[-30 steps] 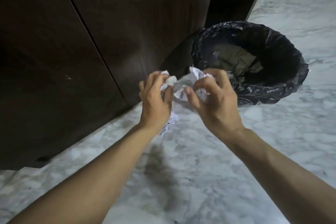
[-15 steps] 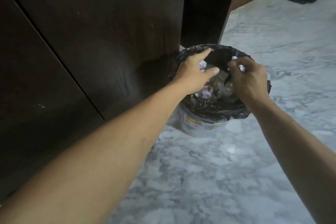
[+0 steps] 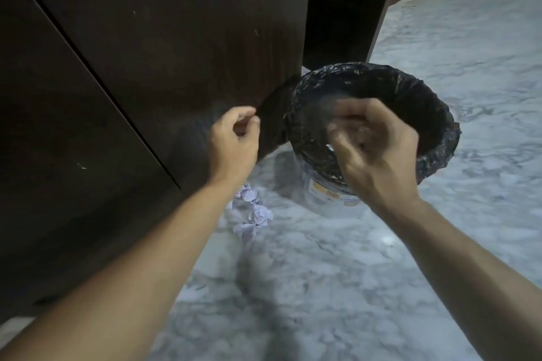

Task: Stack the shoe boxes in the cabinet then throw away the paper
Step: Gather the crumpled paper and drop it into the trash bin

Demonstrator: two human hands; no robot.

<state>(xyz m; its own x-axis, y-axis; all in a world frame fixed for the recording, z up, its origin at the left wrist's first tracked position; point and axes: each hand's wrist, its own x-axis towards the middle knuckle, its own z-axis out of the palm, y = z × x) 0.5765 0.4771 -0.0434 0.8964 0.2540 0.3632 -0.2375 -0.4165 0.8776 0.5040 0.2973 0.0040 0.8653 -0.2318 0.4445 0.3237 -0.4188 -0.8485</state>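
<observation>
On the marble floor [image 3: 337,287], a bin [image 3: 328,196] lined with a black bag [image 3: 305,114] stands tight against the dark cabinet [image 3: 161,38]; open floor spreads to its right. Crumpled white paper [image 3: 253,212] lies beside the bin's base. The left hand [image 3: 234,143] is loosely curled, empty; the right hand [image 3: 378,149], blurred over the bin, cannot be read.

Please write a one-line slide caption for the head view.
Both hands empty by the lined bin; crumpled paper lies on the floor beside the cabinet.
</observation>
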